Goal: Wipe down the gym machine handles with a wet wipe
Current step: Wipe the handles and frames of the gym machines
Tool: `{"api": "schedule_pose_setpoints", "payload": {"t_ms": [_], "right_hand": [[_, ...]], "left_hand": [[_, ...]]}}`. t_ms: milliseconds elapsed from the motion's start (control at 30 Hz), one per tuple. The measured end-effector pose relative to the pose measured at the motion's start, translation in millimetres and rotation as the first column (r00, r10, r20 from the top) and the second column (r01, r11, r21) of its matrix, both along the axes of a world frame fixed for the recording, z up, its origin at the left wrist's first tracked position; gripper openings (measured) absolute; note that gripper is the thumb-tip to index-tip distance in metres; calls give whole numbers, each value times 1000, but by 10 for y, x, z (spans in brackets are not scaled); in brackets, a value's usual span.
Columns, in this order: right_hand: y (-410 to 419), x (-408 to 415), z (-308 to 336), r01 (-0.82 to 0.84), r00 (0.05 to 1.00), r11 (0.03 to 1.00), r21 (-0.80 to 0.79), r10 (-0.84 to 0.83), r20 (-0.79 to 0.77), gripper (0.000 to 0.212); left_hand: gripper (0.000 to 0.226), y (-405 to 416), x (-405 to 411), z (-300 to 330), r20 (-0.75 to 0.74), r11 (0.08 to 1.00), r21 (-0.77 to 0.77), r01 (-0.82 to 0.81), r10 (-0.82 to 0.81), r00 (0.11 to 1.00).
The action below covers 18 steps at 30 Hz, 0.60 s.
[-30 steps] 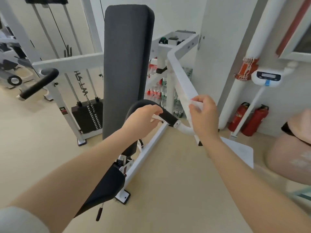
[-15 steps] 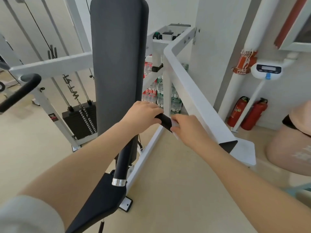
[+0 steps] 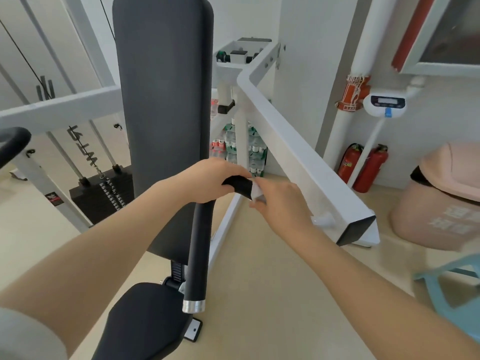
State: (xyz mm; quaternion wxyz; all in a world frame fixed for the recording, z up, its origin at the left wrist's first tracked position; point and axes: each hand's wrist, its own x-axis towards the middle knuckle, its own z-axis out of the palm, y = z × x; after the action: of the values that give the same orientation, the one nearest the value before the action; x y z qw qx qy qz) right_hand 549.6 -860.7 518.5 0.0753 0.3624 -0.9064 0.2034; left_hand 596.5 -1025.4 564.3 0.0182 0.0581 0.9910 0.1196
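Observation:
A black foam-covered handle [image 3: 198, 245] of the gym machine bends at the top and runs down to a chrome end cap. My left hand [image 3: 207, 178] grips the bend of this handle from the left. My right hand [image 3: 280, 203] pinches a white wet wipe [image 3: 256, 191] against the handle's short black end section [image 3: 239, 187], just right of my left hand. Most of the wipe is hidden under my right fingers.
The tall black back pad [image 3: 163, 100] and black seat [image 3: 140, 323] stand left of the handle. A white frame arm [image 3: 298, 157] slants right. Weight stack [image 3: 104, 193] at left; red fire extinguishers [image 3: 368, 167], pink bin [image 3: 439, 203] and blue stool [image 3: 457, 289] at right.
My right hand left the white frame arm and came down left onto the handle's end with the wipe. My left hand kept its grip on the bend. The view moved closer.

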Motion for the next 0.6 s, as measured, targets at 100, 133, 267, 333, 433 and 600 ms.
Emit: {"api": "schedule_pose_setpoints", "payload": {"t_ms": [100,133,267,333,433,600], "right_hand": [[-106,156,-48,-80,975,996,-23,74,-211,38],[-64,215,-74,-83,968,997,-2,81,-239,45],[166,316,-158,-40,994,999,-28,37,-107,73],[33,285,-67,18,999,995,-100,-21,-36,56],[-356,210,65,-33,997,998,-59,29,-70,27],[-191,68,19,59,996,998,20,-60,60,40]], "left_hand": [[45,-145,15,27,6,981,184,-55,55,998],[45,-203,32,34,-5,971,220,-90,94,996],[38,-399,150,21,99,939,277,-205,184,978],[34,-463,217,-12,207,923,296,-245,188,960],[42,-541,294,-64,283,915,312,-256,168,944],[28,-552,366,-149,306,860,436,-263,134,943]]}}
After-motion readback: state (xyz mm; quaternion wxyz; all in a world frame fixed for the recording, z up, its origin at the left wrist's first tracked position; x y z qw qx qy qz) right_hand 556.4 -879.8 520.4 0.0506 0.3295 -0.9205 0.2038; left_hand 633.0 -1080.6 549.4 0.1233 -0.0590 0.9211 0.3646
